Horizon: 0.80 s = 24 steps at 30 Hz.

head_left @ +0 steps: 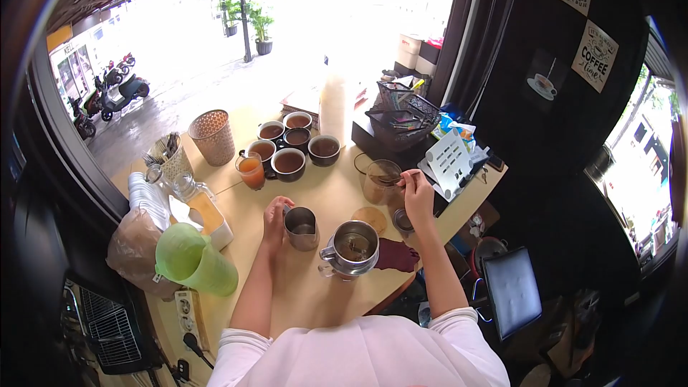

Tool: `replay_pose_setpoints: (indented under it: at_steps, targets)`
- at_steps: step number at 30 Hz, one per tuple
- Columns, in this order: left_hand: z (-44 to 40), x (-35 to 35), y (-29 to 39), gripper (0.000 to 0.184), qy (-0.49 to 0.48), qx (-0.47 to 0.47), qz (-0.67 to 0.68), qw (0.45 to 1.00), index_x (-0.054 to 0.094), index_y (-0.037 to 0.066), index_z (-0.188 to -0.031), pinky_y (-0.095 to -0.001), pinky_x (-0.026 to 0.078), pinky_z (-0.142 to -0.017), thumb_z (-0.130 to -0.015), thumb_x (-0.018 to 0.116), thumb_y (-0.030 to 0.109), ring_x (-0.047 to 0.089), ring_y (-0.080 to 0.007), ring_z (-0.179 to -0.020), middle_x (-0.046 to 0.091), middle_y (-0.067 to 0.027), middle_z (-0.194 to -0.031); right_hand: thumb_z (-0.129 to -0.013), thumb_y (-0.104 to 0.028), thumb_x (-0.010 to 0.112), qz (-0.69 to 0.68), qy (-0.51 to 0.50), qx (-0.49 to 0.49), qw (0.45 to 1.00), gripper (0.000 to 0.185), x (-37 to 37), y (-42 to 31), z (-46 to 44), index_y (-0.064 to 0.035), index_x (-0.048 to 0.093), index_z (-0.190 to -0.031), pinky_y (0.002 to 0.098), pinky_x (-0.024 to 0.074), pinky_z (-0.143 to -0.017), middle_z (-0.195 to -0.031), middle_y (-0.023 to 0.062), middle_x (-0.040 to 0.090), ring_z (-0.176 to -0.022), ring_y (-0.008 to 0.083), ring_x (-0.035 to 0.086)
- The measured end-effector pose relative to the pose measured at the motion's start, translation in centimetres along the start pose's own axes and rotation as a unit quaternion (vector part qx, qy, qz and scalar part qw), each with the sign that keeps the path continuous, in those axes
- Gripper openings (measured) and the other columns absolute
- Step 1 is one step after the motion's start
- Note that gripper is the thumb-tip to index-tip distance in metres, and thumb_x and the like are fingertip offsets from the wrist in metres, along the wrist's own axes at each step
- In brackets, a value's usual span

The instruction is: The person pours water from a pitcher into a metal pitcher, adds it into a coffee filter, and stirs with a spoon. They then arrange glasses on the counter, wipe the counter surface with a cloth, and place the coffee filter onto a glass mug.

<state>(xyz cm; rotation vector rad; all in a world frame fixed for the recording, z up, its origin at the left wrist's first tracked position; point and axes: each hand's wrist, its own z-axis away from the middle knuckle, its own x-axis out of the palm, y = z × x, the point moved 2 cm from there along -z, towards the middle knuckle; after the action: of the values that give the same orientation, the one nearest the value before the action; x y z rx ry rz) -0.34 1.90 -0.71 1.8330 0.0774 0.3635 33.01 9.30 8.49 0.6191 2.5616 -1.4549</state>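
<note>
My left hand (pixel 274 219) is closed around the handle of a stainless steel milk pitcher (pixel 302 231) standing near the table's middle. My right hand (pixel 417 192) pinches what looks like a thin spoon (pixel 390 180), which dips into a clear jar (pixel 377 190) with dark contents at the bottom. Between my forearms stands a metal drip filter (pixel 356 246) with dark liquid in it, set on a vessel mostly hidden below. A round wooden lid (pixel 369 219) lies between the jar and the filter. Close to my right forearm are a small glass (pixel 403 222) and a folded maroon cloth (pixel 395 255).
Several dark cups of brown drink (pixel 289 162) cluster at the back, beside an orange drink (pixel 251 171). On the left are a woven basket (pixel 212 137), a green pitcher (pixel 208 265) and a power strip (pixel 188 313). A black organiser (pixel 405 116) and a white card (pixel 449 165) stand right.
</note>
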Motion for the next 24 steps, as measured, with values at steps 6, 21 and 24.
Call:
replay_pose_setpoints:
  at_steps: [6, 21, 24]
  targets:
    - [0.0, 0.0, -0.2, 0.036, 0.001, -0.006, 0.013, 1.0, 0.06, 0.009, -0.088, -0.0181, 0.036, -0.056, -0.097, 0.049, 0.042, 0.045, -0.0021, -0.063, 0.049, 0.0048, -0.071, -0.1, -0.015, 0.05, 0.028, 0.002, -0.062, 0.998, 0.017, -0.8, -0.6, 0.7, -0.0014, 0.059, -0.096, 0.0272, 0.0478, -0.057, -0.074, 0.0064, 0.064, -0.061, 0.0131, 0.059]
    - [0.1, -0.3, -0.2, 0.04, -0.009, -0.01, -0.031, 0.999, 0.058, 0.01, -0.092, -0.0204, 0.041, -0.056, -0.096, 0.044, 0.047, 0.051, -0.0054, -0.065, 0.054, 0.0022, -0.076, -0.1, -0.028, 0.053, -0.336, -0.035, -0.082, 0.938, 0.031, -7.5, -11.6, 7.4, 0.0028, 0.058, -0.098, 0.0204, 0.0434, -0.055, -0.077, 0.0086, 0.061, -0.066, 0.0107, 0.058]
    - [-0.1, -0.4, -0.6, 0.039, -0.009, 0.004, -0.022, 1.0, 0.058, 0.01, -0.092, -0.0204, 0.041, -0.056, -0.097, 0.045, 0.047, 0.051, -0.0055, -0.065, 0.054, 0.0022, -0.076, -0.1, -0.027, 0.052, -0.368, -0.055, -0.082, 0.924, 0.031, -8.2, -12.4, 8.3, 0.0038, 0.058, -0.096, 0.0209, 0.0431, -0.054, -0.075, 0.0089, 0.061, -0.063, 0.0118, 0.058]
